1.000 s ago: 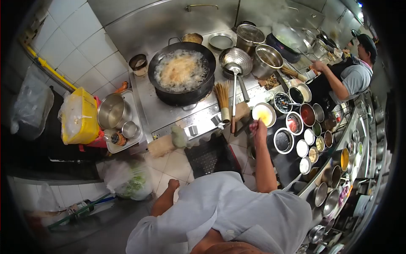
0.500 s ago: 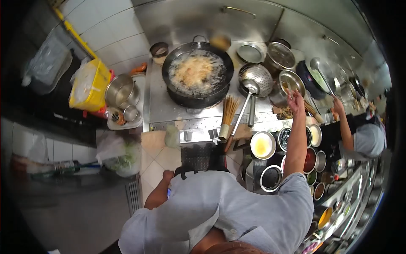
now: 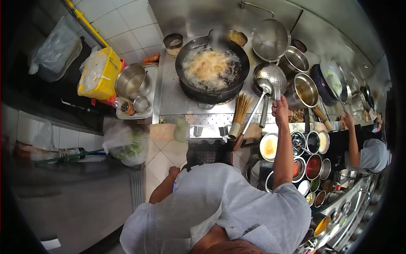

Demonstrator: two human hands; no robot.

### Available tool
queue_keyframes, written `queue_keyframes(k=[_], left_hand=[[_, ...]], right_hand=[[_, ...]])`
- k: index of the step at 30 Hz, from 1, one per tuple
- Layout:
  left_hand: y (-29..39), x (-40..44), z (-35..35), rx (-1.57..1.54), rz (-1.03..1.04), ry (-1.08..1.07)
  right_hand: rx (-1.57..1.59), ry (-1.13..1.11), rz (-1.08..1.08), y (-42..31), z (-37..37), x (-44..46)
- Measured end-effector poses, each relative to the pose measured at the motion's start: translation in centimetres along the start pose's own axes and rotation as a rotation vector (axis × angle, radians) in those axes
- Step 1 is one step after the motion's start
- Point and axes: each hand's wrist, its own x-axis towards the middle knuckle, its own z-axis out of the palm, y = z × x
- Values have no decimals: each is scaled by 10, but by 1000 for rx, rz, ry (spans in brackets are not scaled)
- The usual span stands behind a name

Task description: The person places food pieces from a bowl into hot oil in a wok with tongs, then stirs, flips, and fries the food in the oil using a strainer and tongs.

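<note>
My right hand (image 3: 280,109) is closed around the pale handle of a wide round metal strainer (image 3: 271,40). The strainer's head is at the back of the stove, with the handle crossing the edge of a perforated skimmer (image 3: 270,76). A metal ladle (image 3: 265,86) rests on that skimmer, its long handle reaching the front edge. Left of these stands a large black wok (image 3: 213,97), where pale golden food (image 3: 209,65) bubbles in oil. Low beside my body, my left hand (image 3: 174,171) has its fingers curled, with nothing visible in them.
Metal pots (image 3: 305,91) stand right of the skimmer. A bamboo brush (image 3: 241,112) lies at the stove's front. Several seasoning bowls (image 3: 268,147) sit below my right arm. A yellow basket (image 3: 105,78) is at left. Another person (image 3: 370,154) works at right with a wok.
My right hand has moved left from the metal pot and closed on the strainer's handle. The strainer's head now shows behind the skimmer. The whole view has shifted.
</note>
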Motion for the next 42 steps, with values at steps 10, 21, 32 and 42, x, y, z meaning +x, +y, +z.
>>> queue_keyframes(k=[10, 21, 32, 42], left_hand=[[-27, -3, -4, -134, -141, -62], [-36, -19, 9, -475, -461, 21], [-48, -26, 23, -585, -470, 37], [-38, 1, -1, -514, -449, 5]], right_hand=[[-676, -138, -99, 11, 31, 56], [-400, -364, 414, -4, 67, 51], [-132, -439, 491, 36, 105, 22], [-668, -358, 77, -32, 129, -46]])
